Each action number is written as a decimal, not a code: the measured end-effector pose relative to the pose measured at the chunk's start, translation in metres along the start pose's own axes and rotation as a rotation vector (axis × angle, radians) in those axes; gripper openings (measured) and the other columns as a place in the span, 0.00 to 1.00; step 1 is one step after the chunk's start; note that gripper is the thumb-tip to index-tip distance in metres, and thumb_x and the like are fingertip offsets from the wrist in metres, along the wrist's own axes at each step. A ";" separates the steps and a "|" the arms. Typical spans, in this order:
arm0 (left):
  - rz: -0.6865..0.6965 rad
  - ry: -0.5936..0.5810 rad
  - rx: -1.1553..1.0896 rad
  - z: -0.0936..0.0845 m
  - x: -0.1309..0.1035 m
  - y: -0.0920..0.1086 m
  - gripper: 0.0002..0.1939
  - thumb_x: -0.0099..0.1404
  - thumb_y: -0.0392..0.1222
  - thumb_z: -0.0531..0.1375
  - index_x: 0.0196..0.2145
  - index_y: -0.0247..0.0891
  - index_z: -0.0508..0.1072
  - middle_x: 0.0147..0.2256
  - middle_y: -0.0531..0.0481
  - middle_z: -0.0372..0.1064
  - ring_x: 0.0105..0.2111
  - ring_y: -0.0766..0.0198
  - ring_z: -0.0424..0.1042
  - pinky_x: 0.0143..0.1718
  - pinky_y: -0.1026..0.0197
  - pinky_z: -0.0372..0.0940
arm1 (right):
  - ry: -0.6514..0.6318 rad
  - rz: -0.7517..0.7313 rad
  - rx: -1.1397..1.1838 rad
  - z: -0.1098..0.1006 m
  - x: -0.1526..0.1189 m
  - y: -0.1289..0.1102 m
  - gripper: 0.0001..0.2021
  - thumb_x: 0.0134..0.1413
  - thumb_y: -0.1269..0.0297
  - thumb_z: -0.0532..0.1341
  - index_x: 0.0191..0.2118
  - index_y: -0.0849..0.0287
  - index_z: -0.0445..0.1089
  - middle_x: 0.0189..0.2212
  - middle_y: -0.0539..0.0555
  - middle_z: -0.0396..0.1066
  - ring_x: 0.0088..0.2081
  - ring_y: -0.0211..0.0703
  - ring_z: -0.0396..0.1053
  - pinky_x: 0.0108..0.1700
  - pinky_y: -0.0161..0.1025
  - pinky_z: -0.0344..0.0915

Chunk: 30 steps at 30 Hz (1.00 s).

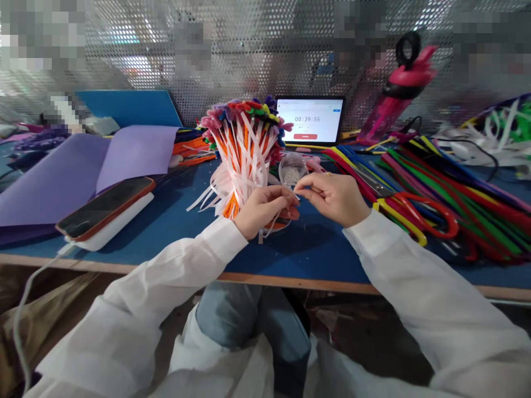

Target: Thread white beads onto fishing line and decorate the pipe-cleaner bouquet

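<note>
Two hands, center of frame. Left hand: fingers curled closed, gripping one thin pale strand that hangs below them. Right hand: thumb and index fingertips pinched together, just beside left fingertips; anything between them too small to tell. One ring on right hand.

One flower bundle, upright, center of frame, just behind left hand. Many multicolored flower heads on top, too packed to count; orange stems, many pale ribbons around and hanging off it. One clear cup with small pale pieces inside, right of bundle, just behind the hands.

One tablet, upper center, upright, screen reads 00:39:55. One pink bottle, upper right, tilted right, black loop on lid. One pair of scissors with red-orange handles, right side, lying on pipe cleaners; many colors, count not possible. One yellow handle beside the scissors. White and green strips, far right, not countable.

Left side: two purple sheets, one blue board behind them, one phone on top of one white block, one white cable running down lower left. All on one blue worktop.
</note>
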<state>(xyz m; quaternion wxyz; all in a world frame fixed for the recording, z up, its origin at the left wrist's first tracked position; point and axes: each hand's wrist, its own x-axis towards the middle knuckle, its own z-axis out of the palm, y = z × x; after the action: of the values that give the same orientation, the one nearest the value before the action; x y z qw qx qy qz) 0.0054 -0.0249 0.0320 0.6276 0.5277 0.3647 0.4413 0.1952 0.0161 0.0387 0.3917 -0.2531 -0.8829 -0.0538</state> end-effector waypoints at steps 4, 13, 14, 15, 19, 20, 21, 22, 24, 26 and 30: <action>-0.006 0.003 0.018 0.000 0.001 -0.001 0.07 0.62 0.31 0.56 0.30 0.32 0.74 0.25 0.50 0.75 0.26 0.70 0.75 0.32 0.69 0.70 | 0.006 -0.005 -0.027 -0.001 0.000 0.000 0.07 0.62 0.65 0.60 0.35 0.59 0.74 0.20 0.47 0.70 0.22 0.35 0.64 0.29 0.33 0.58; -0.050 0.001 -0.054 -0.003 0.002 -0.003 0.09 0.64 0.37 0.57 0.32 0.32 0.76 0.25 0.49 0.76 0.26 0.69 0.77 0.33 0.67 0.71 | 0.018 -0.002 0.013 -0.002 0.000 0.001 0.07 0.62 0.65 0.61 0.36 0.60 0.75 0.20 0.47 0.70 0.21 0.34 0.63 0.29 0.33 0.57; -0.053 -0.004 -0.065 -0.004 0.002 -0.003 0.09 0.65 0.38 0.57 0.33 0.32 0.77 0.25 0.49 0.76 0.27 0.68 0.77 0.33 0.67 0.72 | 0.006 0.013 0.019 -0.002 0.000 0.001 0.08 0.62 0.64 0.60 0.36 0.60 0.75 0.20 0.47 0.70 0.21 0.34 0.63 0.29 0.33 0.57; -0.052 -0.011 -0.074 -0.005 0.002 -0.002 0.10 0.65 0.39 0.57 0.34 0.32 0.77 0.26 0.49 0.76 0.27 0.68 0.77 0.34 0.67 0.72 | -0.006 0.024 0.022 -0.002 -0.001 0.001 0.08 0.63 0.63 0.60 0.36 0.60 0.75 0.20 0.47 0.70 0.21 0.34 0.63 0.30 0.34 0.57; -0.046 -0.040 -0.093 -0.006 0.003 -0.002 0.11 0.65 0.38 0.55 0.36 0.32 0.76 0.27 0.48 0.77 0.27 0.66 0.78 0.34 0.64 0.73 | -0.028 0.043 0.026 -0.001 -0.001 0.001 0.09 0.64 0.61 0.59 0.36 0.59 0.74 0.19 0.46 0.68 0.21 0.34 0.62 0.30 0.34 0.57; -0.049 -0.038 -0.090 -0.006 0.003 -0.003 0.11 0.64 0.37 0.54 0.37 0.32 0.76 0.27 0.48 0.77 0.26 0.66 0.78 0.34 0.63 0.73 | -0.027 0.042 0.027 -0.001 -0.001 0.001 0.09 0.64 0.61 0.59 0.36 0.59 0.74 0.19 0.46 0.68 0.22 0.34 0.62 0.30 0.33 0.57; -0.051 -0.034 -0.083 -0.005 0.003 -0.003 0.10 0.64 0.35 0.54 0.36 0.32 0.75 0.27 0.49 0.76 0.26 0.66 0.78 0.33 0.63 0.73 | -0.023 0.042 0.026 -0.001 -0.001 0.000 0.09 0.64 0.62 0.59 0.36 0.59 0.74 0.19 0.46 0.68 0.22 0.34 0.62 0.30 0.33 0.57; -0.051 -0.028 -0.076 -0.005 0.003 -0.003 0.09 0.63 0.33 0.54 0.36 0.32 0.75 0.27 0.49 0.76 0.26 0.66 0.77 0.33 0.63 0.73 | -0.016 0.038 0.025 -0.001 -0.001 0.000 0.08 0.63 0.62 0.60 0.36 0.59 0.74 0.19 0.46 0.68 0.22 0.34 0.62 0.30 0.33 0.57; -0.051 -0.017 -0.059 -0.003 0.003 -0.003 0.08 0.63 0.31 0.55 0.35 0.32 0.74 0.27 0.49 0.76 0.26 0.67 0.77 0.33 0.64 0.73 | 0.000 0.031 0.020 -0.001 -0.001 0.000 0.07 0.62 0.64 0.60 0.36 0.59 0.74 0.20 0.47 0.69 0.22 0.34 0.63 0.29 0.34 0.57; -0.057 0.002 -0.044 -0.001 0.003 -0.003 0.07 0.64 0.31 0.55 0.33 0.32 0.74 0.26 0.50 0.75 0.25 0.68 0.77 0.32 0.64 0.73 | 0.011 0.025 0.018 -0.002 0.000 0.000 0.06 0.62 0.66 0.61 0.35 0.59 0.74 0.20 0.47 0.69 0.22 0.34 0.63 0.29 0.34 0.57; -0.075 0.030 -0.032 0.001 0.002 -0.002 0.06 0.65 0.30 0.56 0.32 0.33 0.73 0.26 0.50 0.75 0.25 0.69 0.76 0.31 0.65 0.73 | 0.006 0.029 0.009 -0.002 0.000 0.001 0.05 0.61 0.67 0.61 0.36 0.59 0.74 0.20 0.46 0.69 0.21 0.34 0.62 0.29 0.34 0.57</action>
<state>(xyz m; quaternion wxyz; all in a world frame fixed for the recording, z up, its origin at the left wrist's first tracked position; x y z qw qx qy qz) 0.0073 -0.0230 0.0300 0.6465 0.4968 0.3865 0.4311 0.1971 0.0160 0.0401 0.3961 -0.2643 -0.8782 -0.0450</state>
